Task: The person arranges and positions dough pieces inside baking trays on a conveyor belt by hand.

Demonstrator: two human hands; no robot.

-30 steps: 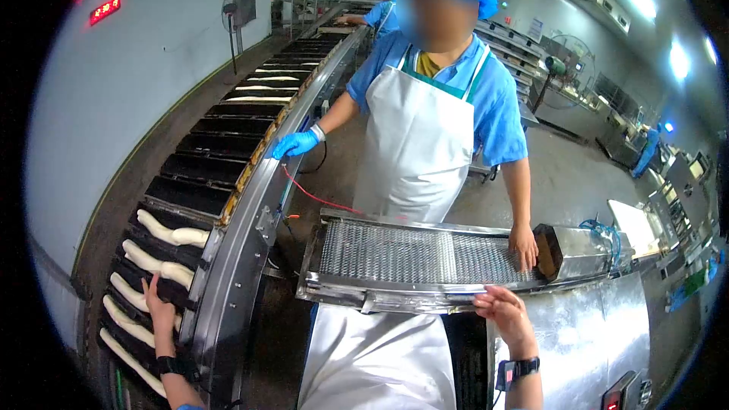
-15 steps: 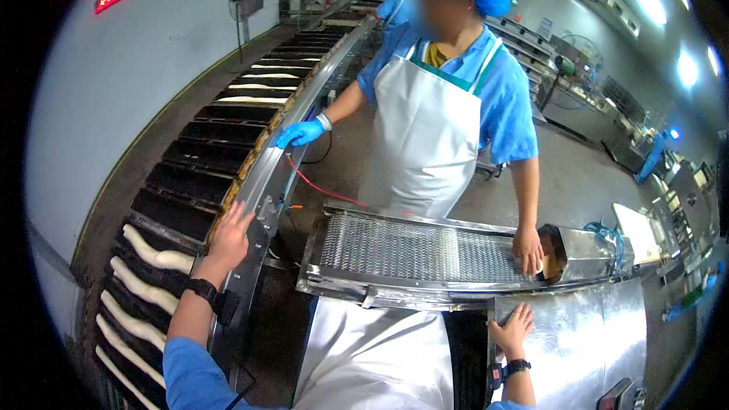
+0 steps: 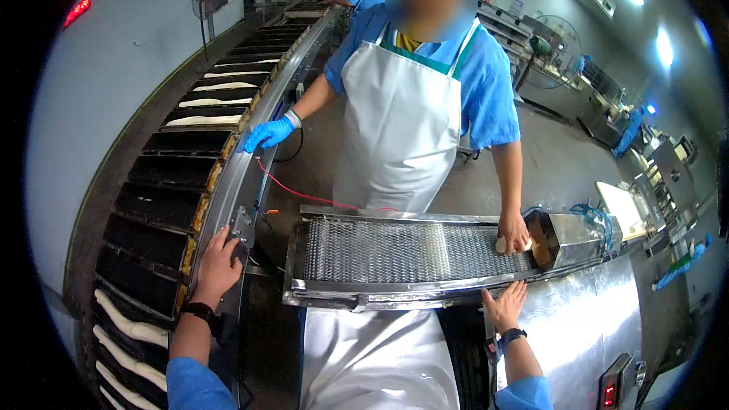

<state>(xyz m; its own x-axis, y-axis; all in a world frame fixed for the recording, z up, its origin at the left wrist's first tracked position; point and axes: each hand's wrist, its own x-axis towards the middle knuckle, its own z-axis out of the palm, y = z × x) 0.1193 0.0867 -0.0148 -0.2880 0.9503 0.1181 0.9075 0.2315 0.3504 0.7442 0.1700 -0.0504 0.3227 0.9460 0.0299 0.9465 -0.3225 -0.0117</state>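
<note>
Moved: since the first frame, the left hand [image 3: 218, 266] left the dough strips [image 3: 130, 328] for the metal rail [image 3: 226, 191].
Left hand: loosely bent, holding nothing.
Right hand [image 3: 506, 305]: spread on the shiny table [image 3: 577, 319], holding nothing.
Dough strips: in black trays, beside the left arm.
Wall clock [image 3: 77, 11]: red, too blurry to read.
Small box [image 3: 613, 389]: red numbers, too tiny to read.

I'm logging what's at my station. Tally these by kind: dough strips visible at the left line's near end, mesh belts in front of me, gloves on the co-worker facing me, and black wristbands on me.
Dough strips: 4, some cut off by the view's edge
Mesh belt: 1
Blue glove: 1
Black wristbands: 2
Total: 8
</note>
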